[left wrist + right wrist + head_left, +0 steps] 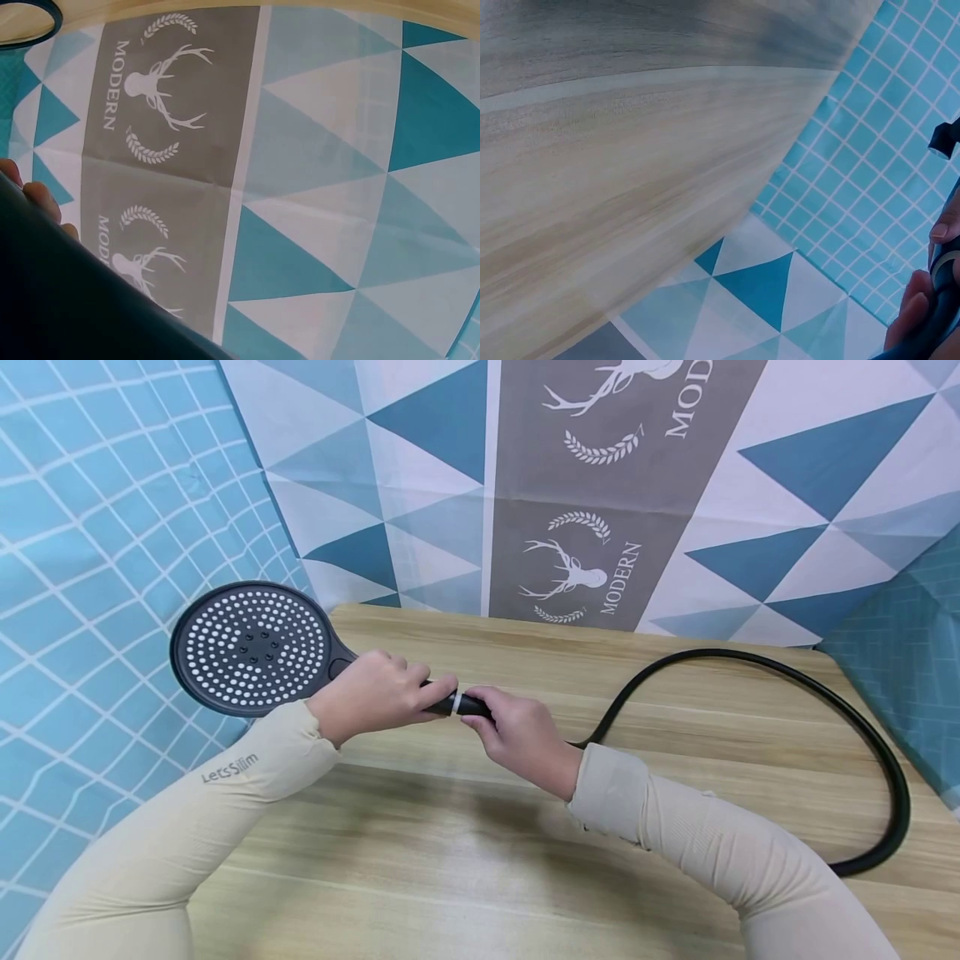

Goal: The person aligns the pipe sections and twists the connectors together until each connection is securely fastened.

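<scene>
One shower head (253, 647) is held over the left part of the worktop (465, 868), face up, with its handle (441, 708) running to the right and slightly toward the viewer. The left hand (378, 697) wraps the handle just beside the shower head, fingers curled over the top. This grip likely carries the weight close to the heavy end and stops the handle from turning.

The right hand (521, 735) pinches the hose end (476, 707) between thumb and fingers. A pale ring (457, 702) lies where the handle and the hose end meet. Both grips sit near this ring, one on each side, and leave it exposed; the spacing probably keeps the two parts in line and lets one be steadied against the other. Whether the joint is tight cannot be told.

The hose (896, 793) emerges beside the right wrist, curves in a wide loop over the right of the worktop and passes out of sight behind the right sleeve (720, 827). The loop appears to leave slack, so that little pull reaches the joint.

A patterned sheet (427, 510) stands behind the worktop. At the edge of the right wrist view, a dark fitting (943, 140) shows above the fingers; what it belongs to cannot be told.
</scene>
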Demonstrator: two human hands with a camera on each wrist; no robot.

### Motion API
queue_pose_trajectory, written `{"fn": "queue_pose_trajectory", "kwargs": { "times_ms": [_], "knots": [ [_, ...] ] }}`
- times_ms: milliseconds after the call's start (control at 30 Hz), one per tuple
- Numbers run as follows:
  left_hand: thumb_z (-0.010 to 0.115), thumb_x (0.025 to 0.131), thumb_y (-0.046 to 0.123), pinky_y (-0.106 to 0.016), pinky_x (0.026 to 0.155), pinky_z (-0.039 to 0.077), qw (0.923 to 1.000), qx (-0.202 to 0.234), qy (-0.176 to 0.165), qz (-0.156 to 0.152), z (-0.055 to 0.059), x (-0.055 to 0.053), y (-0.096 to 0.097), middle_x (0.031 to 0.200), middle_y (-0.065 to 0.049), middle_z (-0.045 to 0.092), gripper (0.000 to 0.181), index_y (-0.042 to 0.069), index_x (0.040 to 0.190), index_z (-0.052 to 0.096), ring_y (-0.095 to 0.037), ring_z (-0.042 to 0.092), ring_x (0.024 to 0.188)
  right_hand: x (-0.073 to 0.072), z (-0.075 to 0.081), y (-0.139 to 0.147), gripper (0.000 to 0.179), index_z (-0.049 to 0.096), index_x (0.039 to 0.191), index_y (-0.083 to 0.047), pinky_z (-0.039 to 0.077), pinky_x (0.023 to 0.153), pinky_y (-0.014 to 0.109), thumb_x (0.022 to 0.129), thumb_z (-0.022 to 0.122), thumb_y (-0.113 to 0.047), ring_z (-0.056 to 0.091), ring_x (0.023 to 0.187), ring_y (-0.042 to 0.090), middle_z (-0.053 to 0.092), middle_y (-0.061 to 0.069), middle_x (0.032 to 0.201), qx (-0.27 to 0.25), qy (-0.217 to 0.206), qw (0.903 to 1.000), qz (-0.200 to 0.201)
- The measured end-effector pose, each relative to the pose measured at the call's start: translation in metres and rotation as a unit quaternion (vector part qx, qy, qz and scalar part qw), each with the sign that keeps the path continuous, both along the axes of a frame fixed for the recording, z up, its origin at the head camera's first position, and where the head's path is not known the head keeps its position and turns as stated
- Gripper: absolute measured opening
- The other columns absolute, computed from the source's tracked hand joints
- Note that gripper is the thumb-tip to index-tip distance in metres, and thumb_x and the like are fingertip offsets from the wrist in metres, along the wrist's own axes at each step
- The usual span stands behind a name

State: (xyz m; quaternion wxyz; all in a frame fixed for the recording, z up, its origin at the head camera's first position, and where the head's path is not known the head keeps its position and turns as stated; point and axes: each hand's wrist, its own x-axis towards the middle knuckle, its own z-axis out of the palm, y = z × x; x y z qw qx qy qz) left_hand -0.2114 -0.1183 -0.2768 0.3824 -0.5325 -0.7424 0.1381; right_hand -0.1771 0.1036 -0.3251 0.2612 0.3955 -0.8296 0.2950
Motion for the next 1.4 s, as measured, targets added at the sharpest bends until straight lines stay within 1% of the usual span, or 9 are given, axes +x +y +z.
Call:
{"fn": "queue_pose_trajectory", "kwargs": {
  "times_ms": [233, 533, 800, 1067, 1167, 1233, 1300, 1400],
  "knots": [
    [0.078, 0.080, 0.036, -0.025, 0.036, 0.028, 1.0000, 0.001, -0.004, 0.000, -0.0001, 0.0007, 0.0002, 0.056, -0.001, 0.044, 0.039, 0.009, 0.090, 0.052, -0.014, 0.038, 0.036, -0.0020, -0.0017, 0.0001, 0.022, 0.061, 0.105, 0.004, 0.053, 0.060, 0.029, 0.089, 0.069, -0.009, 0.060, 0.061, 0.012, 0.068, 0.008, 0.084, 0.004, 0.007, 0.9999, 0.007],
    [0.078, 0.080, 0.035, -0.024, 0.036, 0.028, 0.9999, -0.008, -0.009, 0.007, 0.0013, 0.0009, -0.0002, 0.056, -0.002, 0.045, 0.038, 0.009, 0.092, 0.053, -0.014, 0.039, 0.037, -0.0029, 0.0001, 0.0004, 0.023, 0.060, 0.108, 0.006, 0.050, 0.059, 0.027, 0.091, 0.067, -0.009, 0.055, 0.059, 0.012, 0.066, 0.007, 0.080, 0.008, -0.006, 0.9998, 0.017],
    [0.077, 0.081, 0.037, -0.025, 0.036, 0.030, 1.0000, -0.008, -0.006, 0.001, 0.0018, 0.0010, -0.0008, 0.056, -0.002, 0.046, 0.038, 0.010, 0.093, 0.054, -0.015, 0.040, 0.037, -0.0042, 0.0014, 0.0004, 0.021, 0.061, 0.107, 0.006, 0.050, 0.060, 0.027, 0.091, 0.066, -0.009, 0.055, 0.060, 0.012, 0.065, 0.007, 0.080, 0.004, -0.032, 0.9992, 0.024],
    [0.078, 0.080, 0.034, -0.024, 0.036, 0.028, 0.9999, -0.011, -0.006, 0.003, 0.0029, 0.0005, -0.0019, 0.056, -0.002, 0.045, 0.038, 0.010, 0.093, 0.053, -0.014, 0.037, 0.036, -0.0071, 0.0069, 0.0002, 0.018, 0.063, 0.102, 0.006, 0.048, 0.058, 0.025, 0.092, 0.065, -0.009, 0.051, 0.057, 0.011, 0.061, 0.005, 0.074, 0.001, -0.073, 0.9968, 0.034],
    [0.079, 0.079, 0.033, -0.023, 0.036, 0.026, 0.9999, -0.014, -0.006, 0.007, 0.0041, 0.0019, -0.0027, 0.055, -0.002, 0.044, 0.038, 0.009, 0.093, 0.052, -0.013, 0.036, 0.036, -0.0072, 0.0074, 0.0006, 0.022, 0.063, 0.107, 0.005, 0.050, 0.062, 0.027, 0.092, 0.066, -0.011, 0.055, 0.061, 0.013, 0.065, 0.007, 0.079, 0.001, -0.088, 0.9955, 0.036],
    [0.079, 0.079, 0.034, -0.023, 0.036, 0.025, 0.9998, -0.017, -0.007, 0.011, 0.0045, 0.0027, -0.0030, 0.055, -0.002, 0.045, 0.039, 0.009, 0.093, 0.052, -0.013, 0.036, 0.036, -0.0067, 0.0073, 0.0013, 0.027, 0.063, 0.111, 0.004, 0.049, 0.062, 0.028, 0.090, 0.068, -0.013, 0.055, 0.062, 0.013, 0.066, 0.007, 0.081, 0.001, -0.103, 0.9941, 0.034],
    [0.079, 0.079, 0.035, -0.023, 0.036, 0.026, 0.9997, -0.017, -0.007, 0.012, 0.0048, 0.0032, -0.0032, 0.055, -0.002, 0.045, 0.039, 0.009, 0.094, 0.052, -0.013, 0.036, 0.036, -0.0059, 0.0067, 0.0020, 0.034, 0.062, 0.114, 0.001, 0.048, 0.060, 0.026, 0.088, 0.072, -0.017, 0.054, 0.060, 0.012, 0.066, 0.006, 0.078, 0.000, -0.119, 0.9926, 0.024],
    [0.079, 0.079, 0.035, -0.023, 0.036, 0.025, 0.9998, -0.016, -0.005, 0.013, 0.0050, 0.0034, -0.0031, 0.055, -0.002, 0.045, 0.039, 0.010, 0.094, 0.054, -0.013, 0.035, 0.036, -0.0049, 0.0057, 0.0023, 0.038, 0.059, 0.112, -0.001, 0.044, 0.054, 0.024, 0.084, 0.076, -0.019, 0.049, 0.054, 0.009, 0.062, 0.003, 0.069, -0.005, -0.136, 0.9907, 0.008]
  ]
}}
